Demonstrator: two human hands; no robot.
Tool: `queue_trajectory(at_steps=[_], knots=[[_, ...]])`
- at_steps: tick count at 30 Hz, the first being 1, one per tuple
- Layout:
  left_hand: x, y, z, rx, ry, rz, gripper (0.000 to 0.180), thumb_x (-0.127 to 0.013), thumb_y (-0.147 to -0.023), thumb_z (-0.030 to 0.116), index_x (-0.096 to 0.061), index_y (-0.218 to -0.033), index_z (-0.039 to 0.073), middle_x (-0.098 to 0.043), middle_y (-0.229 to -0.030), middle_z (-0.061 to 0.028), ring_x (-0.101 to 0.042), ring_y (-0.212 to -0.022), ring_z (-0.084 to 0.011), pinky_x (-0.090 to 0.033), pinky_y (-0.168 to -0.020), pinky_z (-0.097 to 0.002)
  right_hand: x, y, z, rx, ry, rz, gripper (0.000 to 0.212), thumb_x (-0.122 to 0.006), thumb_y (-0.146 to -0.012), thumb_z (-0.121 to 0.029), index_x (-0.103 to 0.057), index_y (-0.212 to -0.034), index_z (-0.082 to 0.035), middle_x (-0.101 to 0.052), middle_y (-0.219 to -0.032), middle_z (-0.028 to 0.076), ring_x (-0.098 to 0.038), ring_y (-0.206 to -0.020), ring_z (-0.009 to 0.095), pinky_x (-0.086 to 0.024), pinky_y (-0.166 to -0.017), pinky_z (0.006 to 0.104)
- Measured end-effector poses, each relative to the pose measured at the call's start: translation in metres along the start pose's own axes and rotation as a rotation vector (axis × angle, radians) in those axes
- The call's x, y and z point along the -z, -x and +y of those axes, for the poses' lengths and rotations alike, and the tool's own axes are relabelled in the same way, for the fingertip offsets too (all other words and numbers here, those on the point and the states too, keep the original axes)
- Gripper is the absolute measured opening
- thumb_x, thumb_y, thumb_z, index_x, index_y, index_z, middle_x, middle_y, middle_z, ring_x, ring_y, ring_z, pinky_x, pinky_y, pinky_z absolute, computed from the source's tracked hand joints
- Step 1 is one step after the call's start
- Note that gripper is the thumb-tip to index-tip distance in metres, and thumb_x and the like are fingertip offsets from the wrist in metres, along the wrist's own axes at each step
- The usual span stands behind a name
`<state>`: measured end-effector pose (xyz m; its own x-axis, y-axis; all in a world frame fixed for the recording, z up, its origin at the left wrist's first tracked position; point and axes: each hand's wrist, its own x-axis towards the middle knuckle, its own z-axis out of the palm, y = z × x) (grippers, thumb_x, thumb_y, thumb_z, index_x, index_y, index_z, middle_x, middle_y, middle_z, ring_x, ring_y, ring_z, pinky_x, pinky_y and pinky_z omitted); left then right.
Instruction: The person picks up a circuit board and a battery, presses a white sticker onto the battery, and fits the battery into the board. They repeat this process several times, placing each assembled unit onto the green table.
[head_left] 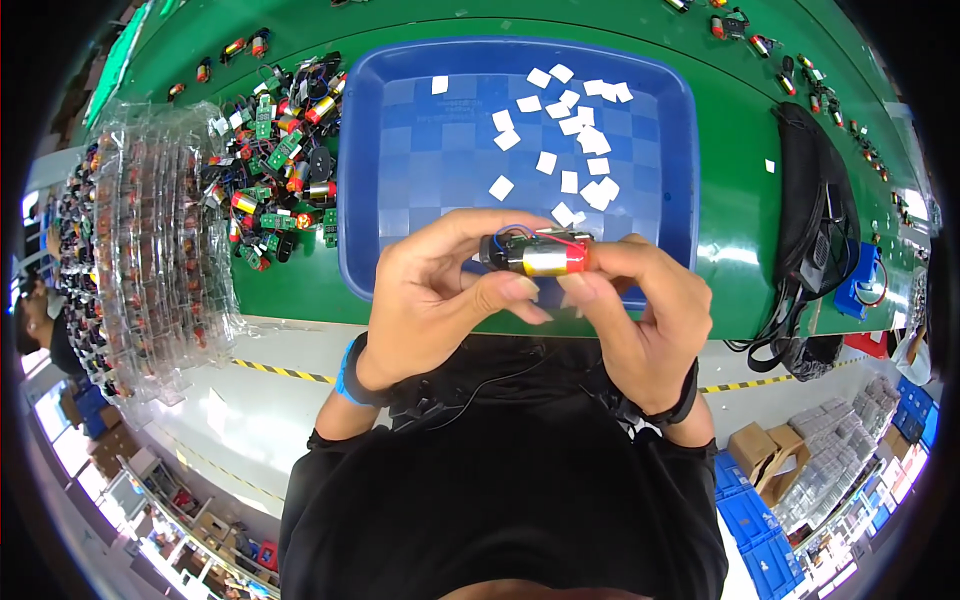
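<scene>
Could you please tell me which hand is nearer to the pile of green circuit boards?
Left. The left hand is right of the circuit board pile, nearer the person's body; the right hand is farther right, at the red end of the cylinder both hold.

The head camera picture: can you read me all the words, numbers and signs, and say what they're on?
No words or numbers that I can read out.
Blue tray: faint marks, too faint to read.
Red-and-yellow cylinder in the left hand and right hand: no readable writing.
White squares: none visible.
Striped floor tape: yellow-and-black stripes, no words.
</scene>
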<state>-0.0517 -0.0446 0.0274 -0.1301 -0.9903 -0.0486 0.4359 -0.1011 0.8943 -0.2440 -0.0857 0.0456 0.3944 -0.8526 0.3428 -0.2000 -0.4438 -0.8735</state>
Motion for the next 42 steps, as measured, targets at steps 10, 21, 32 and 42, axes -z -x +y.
queue_trajectory(at_steps=[10, 21, 32, 42], knots=[[-0.009, 0.000, -0.001, -0.097, -0.168, 0.104, 0.036, -0.072, -0.089, -0.001, -0.061, -0.123, -0.008, -0.068, -0.120, -0.0195, -0.073, -0.092, -0.0213, -0.063, -0.077, -0.0286, -0.005, 0.002, 0.000, -0.257, -0.223, -0.011, 0.012, -0.070, -0.090, -0.001, -0.064, -0.099, 0.004, -0.065, -0.085, 0.006, -0.060, -0.066, 0.008, -0.046, -0.057, 0.0215], [-0.008, 0.002, -0.002, -0.362, -0.664, 0.059, 0.035, -0.077, -0.083, -0.002, -0.065, -0.116, -0.007, -0.072, -0.114, -0.0169, -0.074, -0.087, -0.0168, -0.061, -0.071, -0.0237, 0.003, 0.000, 0.002, -0.267, -0.356, -0.079, 0.013, -0.072, -0.087, -0.004, -0.063, -0.093, 0.004, -0.061, -0.083, 0.006, -0.054, -0.068, 0.009, -0.041, -0.058, 0.0213], [-0.014, 0.008, 0.002, 0.071, 0.042, 0.128, 0.037, -0.079, -0.081, -0.002, -0.066, -0.116, -0.006, -0.073, -0.108, -0.0148, -0.073, -0.083, -0.0150, -0.060, -0.068, -0.0247, 0.004, 0.001, 0.022, -0.023, -0.286, -0.049, 0.016, -0.077, -0.082, -0.006, -0.067, -0.089, 0.004, -0.061, -0.074, 0.008, -0.056, -0.064, 0.012, -0.042, -0.057, 0.0244], [-0.007, -0.006, 0.009, -0.467, -0.957, 0.022, 0.044, -0.084, -0.073, 0.003, -0.071, -0.115, -0.001, -0.074, -0.104, -0.0129, -0.071, -0.076, -0.0213, -0.056, -0.062, -0.0274, 0.011, -0.001, 0.026, -0.241, -0.401, -0.235, 0.012, -0.066, -0.092, -0.002, -0.063, -0.087, 0.009, -0.059, -0.081, 0.009, -0.061, -0.056, 0.012, -0.048, -0.048, 0.0236]])
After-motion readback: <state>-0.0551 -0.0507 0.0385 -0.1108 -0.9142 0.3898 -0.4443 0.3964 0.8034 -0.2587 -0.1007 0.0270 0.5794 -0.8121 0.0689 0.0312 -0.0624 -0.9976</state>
